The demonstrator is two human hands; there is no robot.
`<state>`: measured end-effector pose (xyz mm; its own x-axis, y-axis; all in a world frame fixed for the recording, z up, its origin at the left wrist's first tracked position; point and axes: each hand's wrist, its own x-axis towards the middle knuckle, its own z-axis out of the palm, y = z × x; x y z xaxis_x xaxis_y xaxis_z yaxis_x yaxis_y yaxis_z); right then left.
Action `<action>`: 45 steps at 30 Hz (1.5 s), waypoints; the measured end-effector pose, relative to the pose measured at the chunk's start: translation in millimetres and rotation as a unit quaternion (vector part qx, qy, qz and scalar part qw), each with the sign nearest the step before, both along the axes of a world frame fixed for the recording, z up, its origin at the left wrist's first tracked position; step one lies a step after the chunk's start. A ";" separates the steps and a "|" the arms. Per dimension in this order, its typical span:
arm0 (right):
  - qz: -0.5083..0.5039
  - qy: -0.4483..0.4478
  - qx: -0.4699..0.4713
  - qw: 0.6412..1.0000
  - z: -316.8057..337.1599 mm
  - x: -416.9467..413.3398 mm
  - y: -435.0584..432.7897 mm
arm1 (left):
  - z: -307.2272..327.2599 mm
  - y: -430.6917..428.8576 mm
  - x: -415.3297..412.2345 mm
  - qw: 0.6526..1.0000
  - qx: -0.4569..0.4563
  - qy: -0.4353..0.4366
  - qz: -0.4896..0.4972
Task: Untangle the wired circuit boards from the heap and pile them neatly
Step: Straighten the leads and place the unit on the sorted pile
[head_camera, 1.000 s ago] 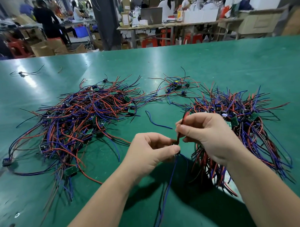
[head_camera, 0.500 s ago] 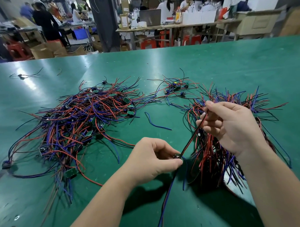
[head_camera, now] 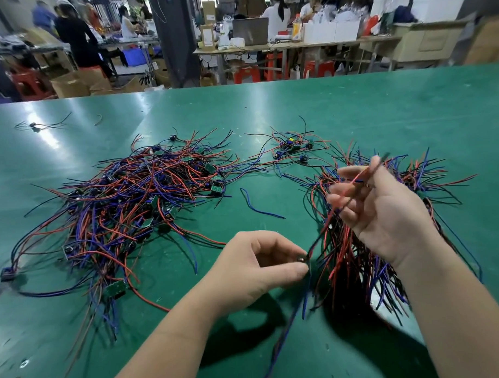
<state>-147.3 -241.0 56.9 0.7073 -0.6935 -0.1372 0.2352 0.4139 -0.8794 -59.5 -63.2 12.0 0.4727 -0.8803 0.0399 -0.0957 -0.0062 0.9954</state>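
My left hand (head_camera: 256, 263) pinches the board (head_camera: 302, 259) beside the pile (head_camera: 355, 267); my right hand (head_camera: 385, 209) curls its fingers round the wires (head_camera: 319, 234). Best to draw them straight gently, then lay it along the pile, away from the heap (head_camera: 130, 198)

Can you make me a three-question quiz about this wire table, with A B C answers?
1. Which side of the left hand is the big tangled heap on?
A) its left B) its right C) on top of it
2. What colour is the loose wire lying alone?
A) yellow B) white C) blue
3. What is the right hand doing?
A) resting flat B) holding wires up C) waving empty

Answers:
1 A: it spreads out to the left.
2 C: plainly blue.
3 B: its fingers hold red and black wires stretched from the left hand's pinch.
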 end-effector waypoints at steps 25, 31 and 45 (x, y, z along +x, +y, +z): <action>0.089 -0.056 -0.155 0.982 -22.9 13.3 45.7 | 4.1 -6.6 1.2 0.980 -0.114 0.113 0.120; 0.125 -0.044 -0.133 0.982 -17.3 11.1 42.8 | 0.4 -7.1 1.5 0.979 -0.115 -0.070 0.155; 0.173 -0.024 -0.263 0.949 -19.5 8.2 38.7 | 13.5 0.4 1.3 0.983 -0.017 0.180 0.039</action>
<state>-139.1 -202.3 37.4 0.9019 -0.3821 0.2016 0.2107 -0.0185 -0.9774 -58.2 -62.8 25.5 0.5279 -0.8416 -0.1141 0.2624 0.0338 0.9644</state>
